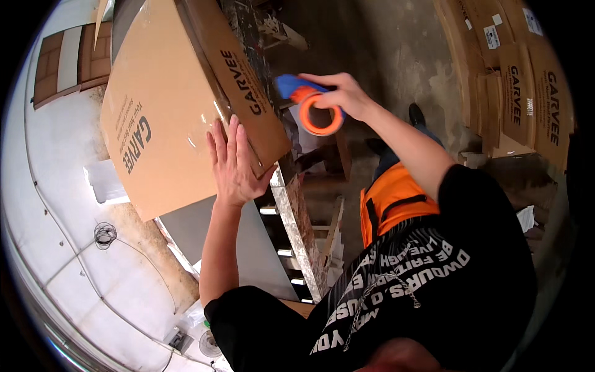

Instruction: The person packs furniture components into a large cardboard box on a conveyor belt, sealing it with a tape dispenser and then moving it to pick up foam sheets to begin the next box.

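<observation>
A large brown cardboard box with dark printing lies on the workbench to my left. My left hand rests flat on it near the long edge, fingers stretched out and slightly apart. Shiny clear tape runs along that edge, close to my fingertips. Off to the right of the box, my right hand grips a blue and orange tape dispenser in the air. The dispenser is apart from the box, and its handle is partly hidden by my fingers.
The bench's worn metal frame runs below the box, beside a grey panel. Flat cardboard boxes stand at the far right. A white wall with cables is on the left; concrete floor lies beyond my right hand.
</observation>
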The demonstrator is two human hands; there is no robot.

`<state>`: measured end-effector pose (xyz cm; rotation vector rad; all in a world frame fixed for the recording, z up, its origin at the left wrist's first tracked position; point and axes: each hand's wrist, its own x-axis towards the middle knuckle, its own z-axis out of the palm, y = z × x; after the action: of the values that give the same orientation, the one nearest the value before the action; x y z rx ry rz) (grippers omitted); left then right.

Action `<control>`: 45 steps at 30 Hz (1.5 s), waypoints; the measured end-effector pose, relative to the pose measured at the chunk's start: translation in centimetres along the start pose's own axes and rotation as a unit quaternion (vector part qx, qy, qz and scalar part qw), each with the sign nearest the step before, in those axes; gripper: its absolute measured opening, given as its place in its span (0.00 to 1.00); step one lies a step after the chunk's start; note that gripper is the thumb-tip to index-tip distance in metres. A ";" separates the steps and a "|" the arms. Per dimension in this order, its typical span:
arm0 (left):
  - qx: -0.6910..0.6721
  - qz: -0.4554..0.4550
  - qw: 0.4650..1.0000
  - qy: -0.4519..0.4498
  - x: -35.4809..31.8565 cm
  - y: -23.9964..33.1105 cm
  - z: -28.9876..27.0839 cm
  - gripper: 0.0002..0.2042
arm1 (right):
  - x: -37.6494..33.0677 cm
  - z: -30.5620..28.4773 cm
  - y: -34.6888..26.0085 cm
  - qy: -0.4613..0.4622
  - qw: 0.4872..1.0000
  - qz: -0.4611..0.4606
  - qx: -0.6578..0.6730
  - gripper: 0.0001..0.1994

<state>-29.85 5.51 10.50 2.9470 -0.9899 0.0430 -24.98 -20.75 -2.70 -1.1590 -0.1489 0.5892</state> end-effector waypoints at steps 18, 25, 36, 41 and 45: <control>-0.069 -0.069 0.992 -0.082 0.7 0.4 -0.8 0.27 | -1.4 5.5 -1.5 -0.525 0.774 -0.040 -0.352 0.28; -0.056 -0.480 0.875 -0.004 5.7 -3.6 2.2 0.53 | 7.5 -21.5 -5.0 -0.036 0.946 0.067 -0.314 0.32; 0.090 -0.423 0.899 -0.064 37.5 -26.1 1.2 0.54 | 39.9 -23.1 -17.6 -0.126 0.980 0.005 -0.152 0.33; 0.041 -0.502 0.863 -0.049 36.0 -23.4 1.6 0.55 | 58.1 -15.0 -21.0 -0.287 0.957 0.033 -0.023 0.27; 0.000 -0.540 0.840 -0.045 37.3 -25.1 2.3 0.55 | 68.1 -7.7 -17.7 -0.445 0.865 0.231 -0.018 0.26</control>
<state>15.06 2.95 8.97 3.0316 0.7630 -0.1239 41.72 2.93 -2.63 -0.8749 -0.6863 1.5390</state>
